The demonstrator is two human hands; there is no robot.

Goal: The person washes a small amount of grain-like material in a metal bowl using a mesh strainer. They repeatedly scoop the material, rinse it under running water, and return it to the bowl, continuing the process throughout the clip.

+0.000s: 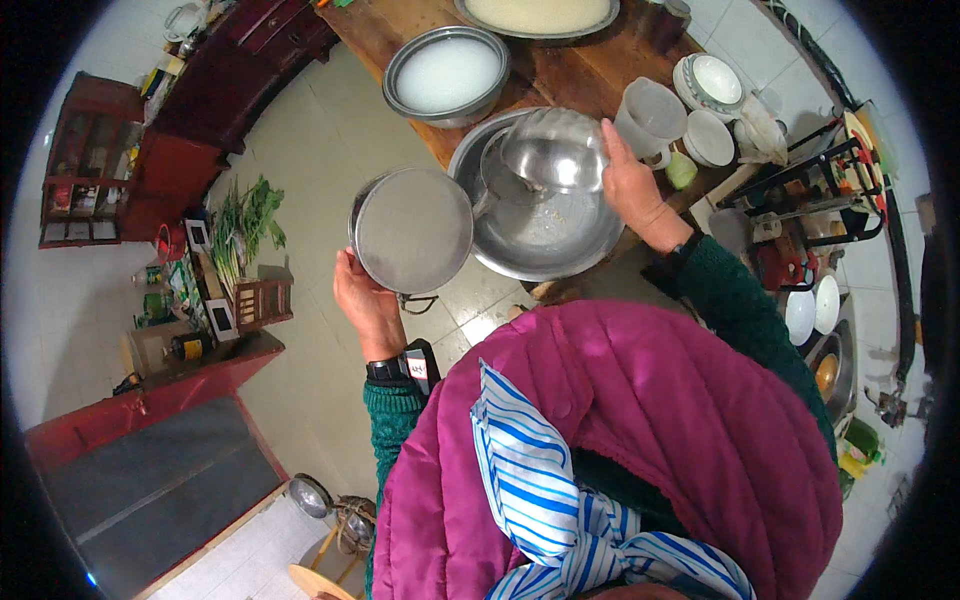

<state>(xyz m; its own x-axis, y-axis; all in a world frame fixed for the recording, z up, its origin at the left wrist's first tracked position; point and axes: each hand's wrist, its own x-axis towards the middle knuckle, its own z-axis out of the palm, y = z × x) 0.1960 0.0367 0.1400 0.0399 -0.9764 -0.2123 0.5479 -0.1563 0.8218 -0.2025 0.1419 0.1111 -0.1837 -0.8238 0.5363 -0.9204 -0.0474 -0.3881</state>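
My left hand [367,304] grips a round metal sieve [414,229] by its rim, with its fine mesh face showing, left of a wide metal basin [540,255]. In my right hand [634,184] is a shiny metal bowl [551,150], tilted over the basin. Inside the basin, partly behind that bowl, another round metal vessel or ladle with a handle shows; its exact kind is unclear. A few small pale bits lie on the basin's bottom. Behind the basin stands a metal pot [448,79] with whitish, foamy contents.
On the wooden table [551,75] stand a large pan of pale yellowish contents [536,13], a clear plastic jug [649,120], white bowls [709,139], a dark jar [667,22] and a green vegetable piece [681,171]. A black metal rack [810,195] is at the right. Leafy greens [244,225] stand at the left.
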